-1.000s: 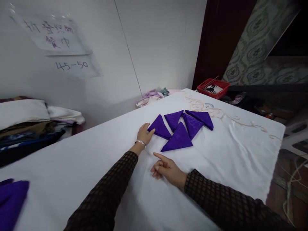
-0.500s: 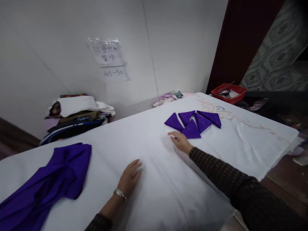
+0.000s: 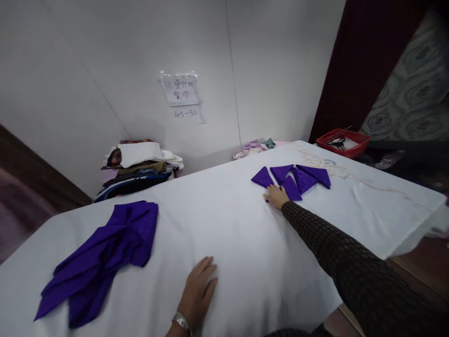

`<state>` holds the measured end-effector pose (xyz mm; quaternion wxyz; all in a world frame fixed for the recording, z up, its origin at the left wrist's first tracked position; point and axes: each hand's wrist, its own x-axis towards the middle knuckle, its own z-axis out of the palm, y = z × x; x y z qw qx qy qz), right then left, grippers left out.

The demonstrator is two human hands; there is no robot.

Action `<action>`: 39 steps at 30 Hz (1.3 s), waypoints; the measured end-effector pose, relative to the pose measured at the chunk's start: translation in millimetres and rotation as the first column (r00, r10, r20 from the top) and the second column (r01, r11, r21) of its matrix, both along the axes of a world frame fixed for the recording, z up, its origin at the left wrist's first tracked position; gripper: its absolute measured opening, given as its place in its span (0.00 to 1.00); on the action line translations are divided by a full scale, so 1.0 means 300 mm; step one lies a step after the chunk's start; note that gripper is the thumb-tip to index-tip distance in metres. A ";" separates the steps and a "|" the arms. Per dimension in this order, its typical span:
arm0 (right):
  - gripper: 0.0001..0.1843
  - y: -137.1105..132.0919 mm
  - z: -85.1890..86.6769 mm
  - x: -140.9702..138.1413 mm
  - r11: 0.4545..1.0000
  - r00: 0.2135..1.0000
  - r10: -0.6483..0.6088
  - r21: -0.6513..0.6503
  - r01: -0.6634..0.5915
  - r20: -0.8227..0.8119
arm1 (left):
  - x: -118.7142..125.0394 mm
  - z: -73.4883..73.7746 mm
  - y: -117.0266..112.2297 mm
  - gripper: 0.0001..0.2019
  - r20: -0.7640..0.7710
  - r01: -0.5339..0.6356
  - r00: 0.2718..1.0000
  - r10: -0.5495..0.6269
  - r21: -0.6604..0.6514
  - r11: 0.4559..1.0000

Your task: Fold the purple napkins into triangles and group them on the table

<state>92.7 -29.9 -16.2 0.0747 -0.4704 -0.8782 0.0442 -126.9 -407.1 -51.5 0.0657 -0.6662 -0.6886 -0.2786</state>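
Observation:
My right hand [image 3: 277,196] lies over the left corner of a folded purple napkin [image 3: 292,188], fingers spread with nothing seen gripped in them. Around it on the white cloth are several more purple napkins folded into triangles, such as the left one [image 3: 263,177] and the right one [image 3: 318,175]. Nearer the front, my left hand [image 3: 197,291] rests flat on the white tablecloth [image 3: 224,224], open and holding nothing. To its left is a loose, rumpled pile of purple napkins [image 3: 115,248].
A stack of folded clothes [image 3: 140,168] stands by the wall behind the table. Farther right are a bundle of lilac cloth [image 3: 250,149] and a red basket [image 3: 351,142] with scissors in it. A handwritten paper sign [image 3: 182,96] hangs on the wall.
My right hand has moved onto the left corner of the front folded napkin. The left hand has flattened on the cloth. The view has shifted left.

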 end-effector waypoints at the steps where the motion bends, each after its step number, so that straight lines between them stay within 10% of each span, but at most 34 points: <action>1: 0.27 0.001 0.004 0.000 1.000 1.000 -0.003 0.001 0.003 0.002 | -0.002 -0.006 0.003 0.14 -0.006 -0.002 1.000 0.002 0.006 1.000; 13: 0.30 0.006 0.004 0.004 1.000 1.000 0.004 -0.018 -0.003 0.020 | -0.054 -0.069 0.016 0.15 0.035 0.039 0.999 -0.040 0.021 0.999; 23: 0.29 -0.066 0.030 0.001 0.992 0.995 0.102 0.080 -0.102 0.009 | 0.064 0.051 0.009 0.14 0.149 -0.042 0.987 0.064 -0.149 0.988; 31: 0.29 -0.397 -0.125 -0.136 0.775 0.773 0.631 0.019 -0.631 -0.069 | 0.101 0.080 0.014 0.14 0.280 -0.008 0.957 0.074 -0.231 0.973; 39: 0.29 -0.697 -0.166 -0.196 0.600 0.599 0.795 -0.023 -0.800 -0.101 | 0.099 0.043 0.020 0.11 0.265 0.010 0.964 0.032 -0.155 0.988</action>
